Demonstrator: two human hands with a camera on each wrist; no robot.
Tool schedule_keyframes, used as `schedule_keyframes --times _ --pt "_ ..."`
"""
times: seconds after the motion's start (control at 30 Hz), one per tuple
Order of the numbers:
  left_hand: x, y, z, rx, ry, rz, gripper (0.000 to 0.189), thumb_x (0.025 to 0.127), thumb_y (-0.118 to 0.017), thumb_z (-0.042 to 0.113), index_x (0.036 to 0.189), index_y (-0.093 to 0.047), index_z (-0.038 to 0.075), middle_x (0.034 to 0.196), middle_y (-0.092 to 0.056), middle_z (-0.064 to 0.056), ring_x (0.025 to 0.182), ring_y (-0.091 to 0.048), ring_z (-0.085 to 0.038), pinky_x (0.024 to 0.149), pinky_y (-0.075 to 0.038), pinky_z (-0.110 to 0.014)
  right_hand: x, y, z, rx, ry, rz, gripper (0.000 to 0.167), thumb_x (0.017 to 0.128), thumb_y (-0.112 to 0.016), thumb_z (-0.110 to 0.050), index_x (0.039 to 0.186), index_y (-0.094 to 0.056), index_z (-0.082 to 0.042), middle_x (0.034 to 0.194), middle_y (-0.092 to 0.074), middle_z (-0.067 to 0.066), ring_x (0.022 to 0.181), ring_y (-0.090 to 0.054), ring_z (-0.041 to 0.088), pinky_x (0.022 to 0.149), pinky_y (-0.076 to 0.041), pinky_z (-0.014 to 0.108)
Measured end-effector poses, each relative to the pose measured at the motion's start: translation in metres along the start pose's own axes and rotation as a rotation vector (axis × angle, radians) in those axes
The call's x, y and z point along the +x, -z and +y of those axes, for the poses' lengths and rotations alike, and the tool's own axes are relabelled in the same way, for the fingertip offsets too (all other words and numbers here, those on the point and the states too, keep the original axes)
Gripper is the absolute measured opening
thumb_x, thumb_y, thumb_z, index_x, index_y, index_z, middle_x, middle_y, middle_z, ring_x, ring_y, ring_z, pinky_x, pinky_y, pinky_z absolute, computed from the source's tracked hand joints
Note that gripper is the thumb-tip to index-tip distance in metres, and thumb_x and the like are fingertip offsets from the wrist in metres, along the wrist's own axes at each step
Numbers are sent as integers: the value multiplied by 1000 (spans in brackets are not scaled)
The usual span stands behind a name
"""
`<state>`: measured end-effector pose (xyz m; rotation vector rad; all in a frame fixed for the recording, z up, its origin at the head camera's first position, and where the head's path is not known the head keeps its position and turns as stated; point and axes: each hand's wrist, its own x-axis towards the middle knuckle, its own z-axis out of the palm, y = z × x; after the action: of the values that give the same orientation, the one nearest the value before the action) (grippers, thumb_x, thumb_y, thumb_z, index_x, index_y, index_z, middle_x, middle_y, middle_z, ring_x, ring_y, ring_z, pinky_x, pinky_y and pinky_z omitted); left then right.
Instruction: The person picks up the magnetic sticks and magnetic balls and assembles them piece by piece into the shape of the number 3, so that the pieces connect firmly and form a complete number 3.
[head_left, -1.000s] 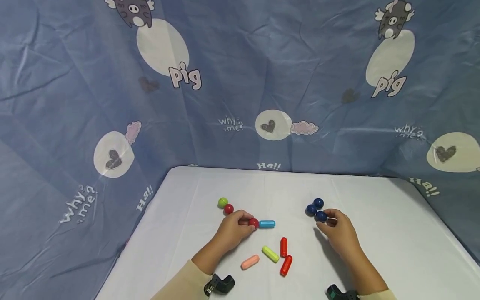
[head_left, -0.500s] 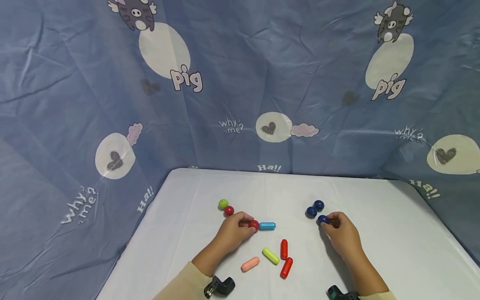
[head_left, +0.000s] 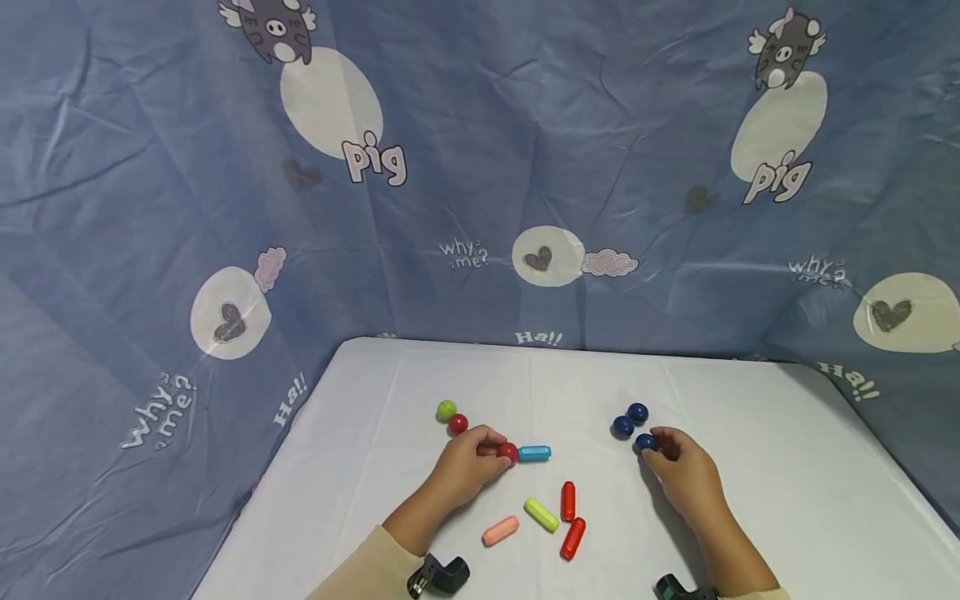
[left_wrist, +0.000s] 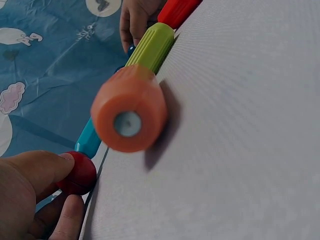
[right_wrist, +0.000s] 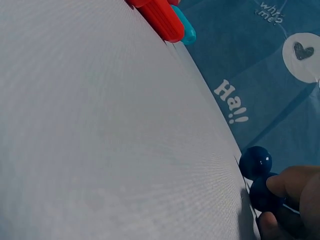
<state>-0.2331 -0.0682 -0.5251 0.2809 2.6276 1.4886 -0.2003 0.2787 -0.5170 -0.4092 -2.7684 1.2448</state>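
Observation:
My left hand (head_left: 467, 462) pinches a red ball (head_left: 507, 453) between thumb and fingers. End-on against that ball lies a light blue rod (head_left: 535, 453), pointing right. In the left wrist view the thumb presses on the red ball (left_wrist: 82, 175), and the blue rod (left_wrist: 89, 140) extends beyond it. Over on the right, my right hand (head_left: 686, 471) holds a dark blue ball (head_left: 645, 442) by thumb and fingertips. Two more dark blue balls, one nearer (head_left: 622, 427) and one farther back (head_left: 637, 413), sit together just beyond it.
A green ball (head_left: 446, 410) and another red ball (head_left: 458, 423) stand behind the left hand. Between the forearms lie a peach rod (head_left: 500, 531), a yellow-green rod (head_left: 541, 514) and two red rods (head_left: 568, 501). A blue printed curtain (head_left: 480, 167) borders the white table (head_left: 420, 367).
The right hand has drawn its dark blue ball slightly toward me and right, opening a small gap to the other two. The left hand stays on the red ball.

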Motion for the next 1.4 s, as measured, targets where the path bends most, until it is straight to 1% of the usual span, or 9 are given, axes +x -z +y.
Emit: schedule_keyframes --times 0.13,0.27,0.37,0.63,0.87,0.93,1.13,1.27,1.4 --pt "0 -1 -1 -2 1 1 23 90 -83 19 111 -72 17 99 -69 4 89 -64 -12 77 -59 -23 -3 1 -3 9 -6 -22 44 99 -69 -24 138 -61 -6 132 -66 24 123 -61 40 98 -53 55" --pt "0 -1 -1 -5 4 1 23 90 -83 19 111 -72 17 99 -70 4 90 -64 -12 77 -59 -23 -5 1 -7 16 13 -55 42 98 -71 -24 135 -63 -5 130 -67 22 121 -63 39 88 -58 45" --pt "0 -1 -2 -6 5 -2 23 91 -83 19 111 -72 18 99 -70 4 90 -64 -12 78 -59 -23 -6 1 -9 15 34 -68 40 97 -72 -23 131 -65 -6 126 -70 19 118 -65 36 84 -57 38" --pt "0 -1 0 3 4 1 24 90 -83 19 111 -72 17 99 -69 4 90 -64 -12 78 -59 -23 -9 -4 -15 5 94 -109 37 95 -75 -28 127 -68 -10 124 -73 14 116 -69 32 92 -54 43" --pt "0 -1 0 -10 8 1 24 90 -83 19 111 -72 17 100 -70 4 90 -64 -12 78 -59 -22 -13 -14 -23 20 103 -141 35 94 -77 -23 125 -68 -10 120 -74 11 112 -69 28 79 -54 29" --pt "0 -1 0 -13 8 1 24 90 -83 19 111 -72 17 100 -70 4 90 -65 -12 78 -59 -22 -13 -16 -25 28 114 -150 35 93 -77 -21 125 -69 -9 119 -74 11 111 -68 27 78 -54 30" --pt "-1 -2 0 -8 13 0 24 91 -82 19 112 -72 18 99 -70 5 90 -65 -11 77 -59 -21 -14 -25 -31 34 134 -170 33 92 -78 -17 123 -70 -12 118 -74 6 111 -68 24 85 -56 33" --pt "-1 -1 -1 -14 14 -4 23 91 -82 19 112 -72 19 100 -70 6 91 -65 -10 78 -59 -21 -13 -31 -37 33 124 -178 32 92 -78 -15 123 -70 -14 117 -74 4 110 -68 22 83 -58 33" --pt "-1 -2 -1 -17 14 -4 23 91 -82 20 111 -72 20 100 -70 7 90 -65 -10 77 -58 -21 -13 -36 -44 43 118 -185 32 93 -78 -15 124 -71 -16 119 -74 4 113 -68 24 88 -60 39"
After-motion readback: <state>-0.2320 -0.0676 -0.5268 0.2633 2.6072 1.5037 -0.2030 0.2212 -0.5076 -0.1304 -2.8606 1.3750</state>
